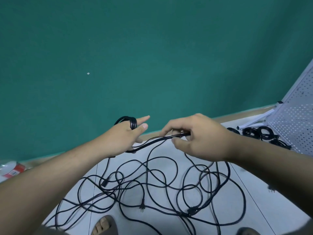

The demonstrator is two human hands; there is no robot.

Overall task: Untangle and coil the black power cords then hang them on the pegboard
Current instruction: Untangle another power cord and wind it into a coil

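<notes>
Carries coil (130, 122) on straight-fingered left hand (125, 138), pinches cord (152, 141) in right hand (196, 138) — may lose loops through a snag in the tangle (152, 184) below the hands.

hands 2: left hand (125, 136), right hand (199, 138) | pegboard (294, 119) 1 | feet (105, 225) 2 | cords (142, 206) uncountable

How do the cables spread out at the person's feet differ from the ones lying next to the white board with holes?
The tangled cords sprawl in loose, crossing loops; the coiled bundles are wound into small rings. The tangled cords spread wide by the feet; the coiled bundles cluster at the foot of the pegboard. Both are black and lie on the floor.
</notes>
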